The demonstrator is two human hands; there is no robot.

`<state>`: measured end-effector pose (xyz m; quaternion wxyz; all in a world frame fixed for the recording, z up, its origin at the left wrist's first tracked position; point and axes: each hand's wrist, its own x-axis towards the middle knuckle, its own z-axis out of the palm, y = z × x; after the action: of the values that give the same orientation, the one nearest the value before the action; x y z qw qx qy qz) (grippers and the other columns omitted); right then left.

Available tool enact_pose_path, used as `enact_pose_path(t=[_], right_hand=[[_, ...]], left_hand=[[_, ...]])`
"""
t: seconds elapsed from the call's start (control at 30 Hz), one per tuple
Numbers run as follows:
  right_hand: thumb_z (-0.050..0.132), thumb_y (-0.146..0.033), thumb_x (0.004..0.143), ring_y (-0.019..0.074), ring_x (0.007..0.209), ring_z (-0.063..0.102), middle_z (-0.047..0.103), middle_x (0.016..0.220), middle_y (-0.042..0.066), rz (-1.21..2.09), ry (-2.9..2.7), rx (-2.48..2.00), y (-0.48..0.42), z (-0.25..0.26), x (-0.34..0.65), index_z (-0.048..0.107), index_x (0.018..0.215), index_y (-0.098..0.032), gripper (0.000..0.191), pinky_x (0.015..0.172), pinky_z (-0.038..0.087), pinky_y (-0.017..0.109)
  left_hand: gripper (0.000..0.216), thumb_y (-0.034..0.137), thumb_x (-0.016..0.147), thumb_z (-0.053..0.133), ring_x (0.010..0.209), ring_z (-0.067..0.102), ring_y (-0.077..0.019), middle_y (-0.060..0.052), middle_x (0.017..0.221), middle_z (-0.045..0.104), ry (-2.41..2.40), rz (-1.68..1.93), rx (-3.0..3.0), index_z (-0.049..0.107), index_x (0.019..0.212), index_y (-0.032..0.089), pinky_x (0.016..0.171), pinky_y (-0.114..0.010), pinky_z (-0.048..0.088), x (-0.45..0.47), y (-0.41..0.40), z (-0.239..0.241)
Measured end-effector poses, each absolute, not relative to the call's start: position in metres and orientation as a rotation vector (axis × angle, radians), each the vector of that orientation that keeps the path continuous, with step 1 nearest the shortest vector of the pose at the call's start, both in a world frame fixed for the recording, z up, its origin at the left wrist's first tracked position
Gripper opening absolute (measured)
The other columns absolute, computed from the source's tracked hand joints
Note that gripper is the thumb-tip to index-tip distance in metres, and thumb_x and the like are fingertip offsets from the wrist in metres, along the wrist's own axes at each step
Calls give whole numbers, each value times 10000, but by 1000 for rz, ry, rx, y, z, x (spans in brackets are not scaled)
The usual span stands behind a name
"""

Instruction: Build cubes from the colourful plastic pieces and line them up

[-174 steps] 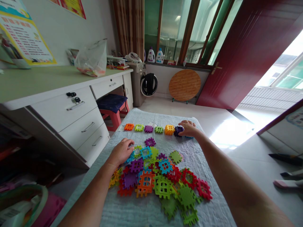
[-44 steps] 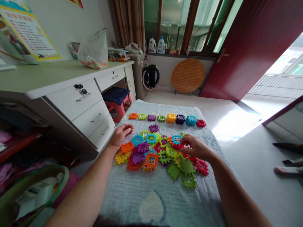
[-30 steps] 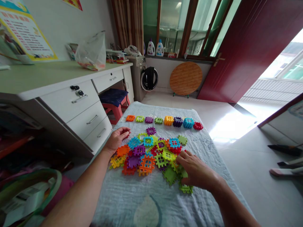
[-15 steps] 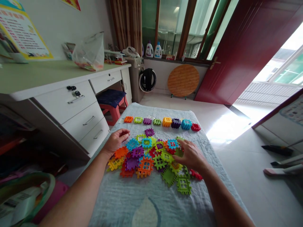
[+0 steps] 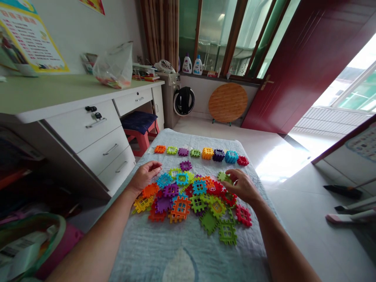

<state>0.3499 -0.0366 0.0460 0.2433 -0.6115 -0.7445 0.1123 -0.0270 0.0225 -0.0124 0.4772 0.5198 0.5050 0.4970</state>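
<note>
My left hand [image 5: 145,177] rests at the left side of a pile of toothed plastic building tiles, fingers loosely bent, thumb and forefinger slightly apart, nothing visible between them. Nearest to it are an orange tile [image 5: 150,190] and a blue tile [image 5: 164,180]. At the pile's right side, my right hand [image 5: 241,185] has its thumb and fingers around a green tile [image 5: 222,176], part of which they hide. Red tiles [image 5: 216,188] lie beside that hand, with another red tile [image 5: 243,215] below it. A blue window tile [image 5: 200,187] tops the middle of the pile.
Beyond the pile runs a row of sorted tiles, including orange [image 5: 160,149], yellow [image 5: 207,153], dark purple [image 5: 218,155] and blue stacks [image 5: 231,156]. A pale blue cloth [image 5: 152,250] covers the table. A desk [image 5: 73,88] and a stool [image 5: 139,123] stand at the left.
My right hand has shifted slightly right and away from me. The blue window tile has moved left, uncovering red tiles. The red tile at lower right shows more fully. My left hand barely moves.
</note>
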Motion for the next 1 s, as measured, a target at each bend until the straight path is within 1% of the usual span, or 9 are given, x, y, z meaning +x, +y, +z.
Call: enact_pose_path(t=[0.1, 0.27, 0.4, 0.53, 0.6, 0.7, 0.9, 1.0], right_hand=[[603, -501, 712, 169, 657, 549, 601, 756, 36, 135, -1971, -1816, -15, 42, 358, 634, 889, -186, 363, 617, 409, 300], [568, -571, 723, 205, 720, 581, 630, 823, 70, 2, -2003, -1989, 3, 30, 348, 635, 923, -187, 437, 609, 389, 295], [540, -569, 758, 209, 767, 585, 630, 833, 71, 69, -2099, -1887, 3, 16, 348, 640, 874, -186, 412, 673, 417, 307], [600, -510, 730, 224, 853, 593, 625, 932, 78, 219, -2068, -1757, 2, 10, 362, 636, 989, -182, 420, 767, 448, 349], [646, -474, 692, 230, 870, 586, 615, 931, 76, 244, -2084, -1739, 2, 8, 367, 641, 996, -184, 420, 792, 450, 364], [666, -437, 670, 223, 850, 575, 599, 917, 71, 239, -2096, -1759, 1, 8, 368, 650, 982, -180, 404, 799, 447, 365], [636, -458, 695, 210, 829, 567, 582, 895, 68, 227, -2066, -1817, -1, 7, 363, 643, 1020, -158, 442, 792, 435, 344], [636, -433, 693, 212, 854, 560, 579, 913, 69, 245, -2114, -1791, -1, 7, 364, 635, 1040, -163, 440, 810, 428, 344]], left_hand=[[372, 398, 622, 746, 708, 597, -157, -42, 803, 663, 1237, 1218, 1270, 660, 893, 157, 651, -266, 484, -27, 22, -12], [370, 395, 612, 749, 690, 591, -157, -38, 779, 661, 1246, 1214, 1256, 660, 881, 157, 643, -267, 479, -25, 20, -8], [349, 383, 620, 744, 695, 592, -160, -36, 775, 664, 1245, 1210, 1271, 659, 876, 162, 650, -270, 473, -25, 21, -8], [345, 393, 635, 736, 699, 597, -163, -36, 794, 667, 1249, 1202, 1312, 661, 883, 164, 646, -270, 468, -27, 23, -13], [336, 390, 635, 737, 701, 599, -158, -33, 802, 672, 1245, 1207, 1321, 664, 878, 168, 650, -265, 465, -27, 24, -14], [328, 383, 630, 741, 692, 600, -156, -28, 784, 673, 1237, 1213, 1312, 667, 870, 172, 650, -265, 465, -26, 23, -14], [322, 375, 641, 737, 705, 602, -155, -30, 796, 671, 1236, 1207, 1315, 662, 876, 168, 665, -265, 466, -26, 23, -14], [320, 376, 636, 741, 700, 602, -151, -25, 791, 671, 1231, 1207, 1317, 665, 869, 170, 659, -261, 465, -26, 23, -15]])
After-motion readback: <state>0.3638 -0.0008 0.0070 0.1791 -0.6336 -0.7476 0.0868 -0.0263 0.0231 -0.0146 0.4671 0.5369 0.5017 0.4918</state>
